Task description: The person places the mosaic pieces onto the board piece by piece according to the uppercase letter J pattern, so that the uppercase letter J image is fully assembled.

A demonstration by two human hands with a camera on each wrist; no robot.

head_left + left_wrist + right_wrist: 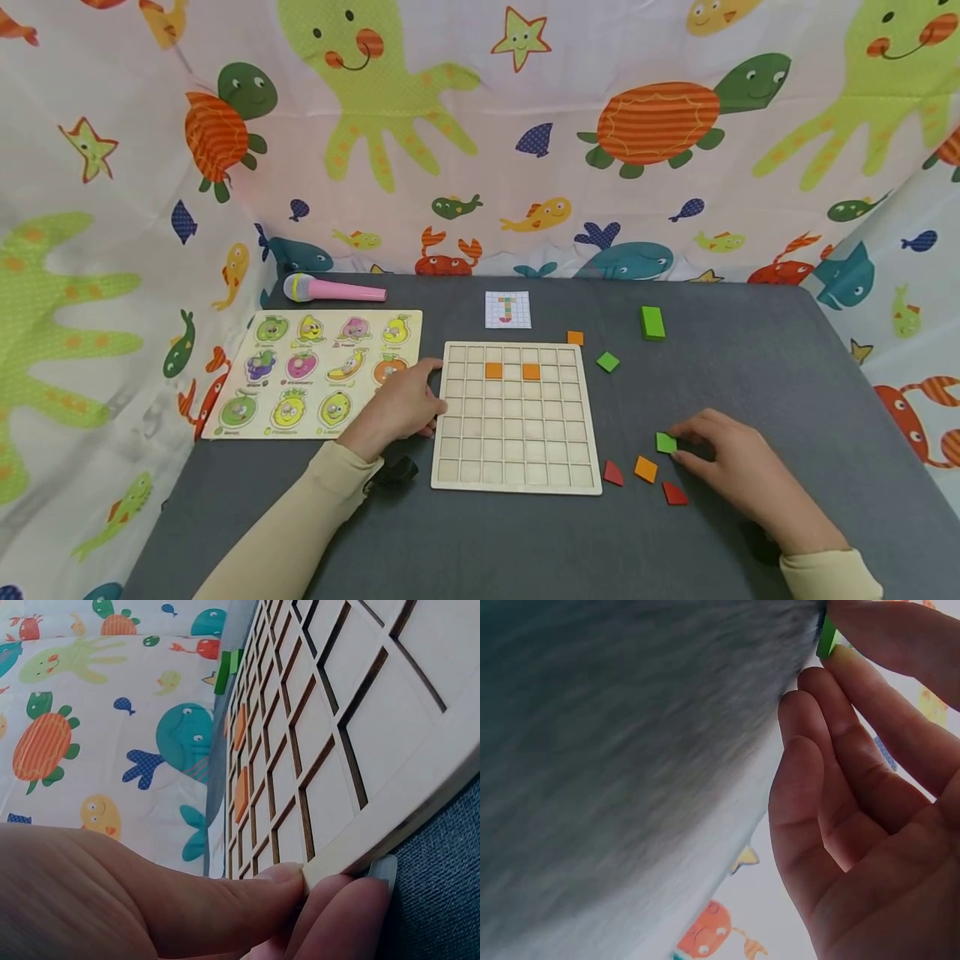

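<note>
A wooden grid board lies on the table with two orange square tiles set in its second row from the far edge. My left hand is at the board's left edge; thumb and fingers pinch the rim in the left wrist view. On the right, my right hand pinches a green square tile between thumb and index finger, its other fingers curved in the right wrist view. Close to that hand lie an orange square tile and two red quarter-round tiles, one beside the board.
Behind the board is a pattern card. A loose orange tile, a green tile and a green block lie toward the back. At left are a fruit puzzle board and a pink toy microphone. A printed curtain surrounds the table.
</note>
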